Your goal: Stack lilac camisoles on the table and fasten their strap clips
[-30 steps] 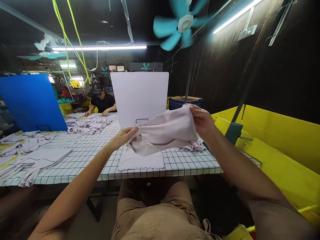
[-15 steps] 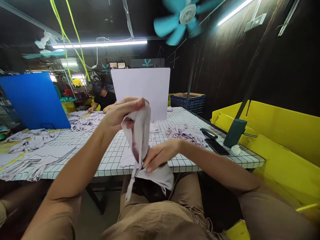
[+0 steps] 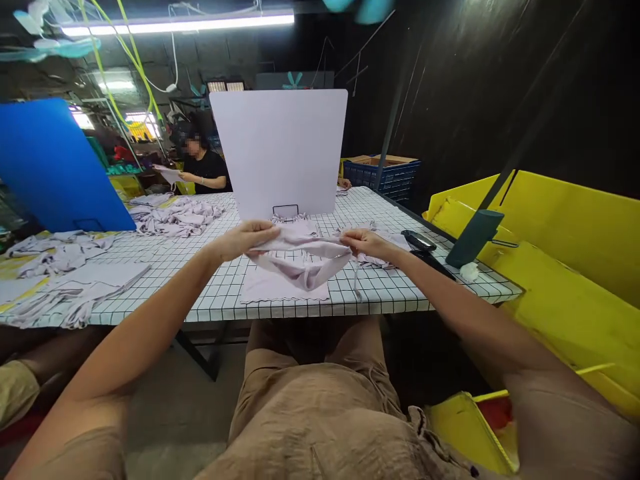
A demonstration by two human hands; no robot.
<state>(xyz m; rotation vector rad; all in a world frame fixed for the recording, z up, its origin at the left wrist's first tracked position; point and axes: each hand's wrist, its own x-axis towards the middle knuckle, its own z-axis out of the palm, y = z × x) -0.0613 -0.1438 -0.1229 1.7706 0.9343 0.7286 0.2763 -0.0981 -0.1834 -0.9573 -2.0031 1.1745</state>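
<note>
Blue board (image 3: 55, 167) and pale board (image 3: 280, 153) below a tube light (image 3: 180, 25)
Over here, a dark green container (image 3: 474, 239) beside a white wad (image 3: 469, 271), yellow bin (image 3: 575, 220) beyond.

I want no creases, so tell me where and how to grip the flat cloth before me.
Probably best pinch the flat cloth by its wavy near edge, coming from your side: it lies flat, so only edges offer a grip, and the held cloth hides some of its far part.
</note>
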